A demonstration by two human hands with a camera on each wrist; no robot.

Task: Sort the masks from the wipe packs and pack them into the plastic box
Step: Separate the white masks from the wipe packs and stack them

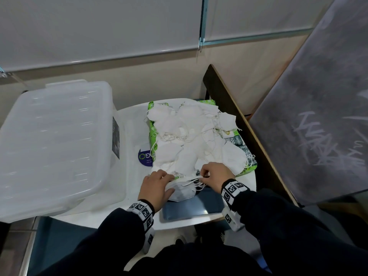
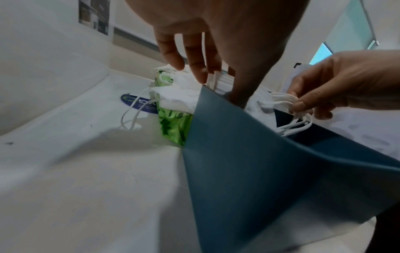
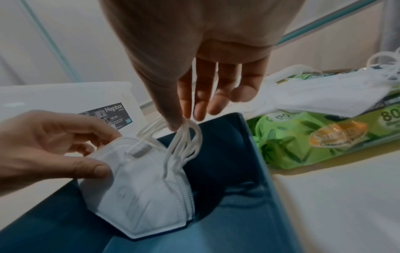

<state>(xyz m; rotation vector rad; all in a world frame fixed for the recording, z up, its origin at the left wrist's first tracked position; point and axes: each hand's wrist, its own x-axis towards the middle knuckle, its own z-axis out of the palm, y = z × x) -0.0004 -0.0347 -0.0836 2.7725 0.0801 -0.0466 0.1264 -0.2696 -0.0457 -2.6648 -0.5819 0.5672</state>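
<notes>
Left hand holding masks, right hand pinching loops

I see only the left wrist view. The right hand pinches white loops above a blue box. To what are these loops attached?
Observer: The loops belong to a stack of folded masks. The left hand pinches its other end over the blue box.
Operator: How many masks are still unsorted?
Observer: I cannot count them. A loose pile covers the green wipe packs beyond the hands.
Operator: Is there another container?
Observer: Yes, a large clear box stands left of the pile with its lid on.
</notes>
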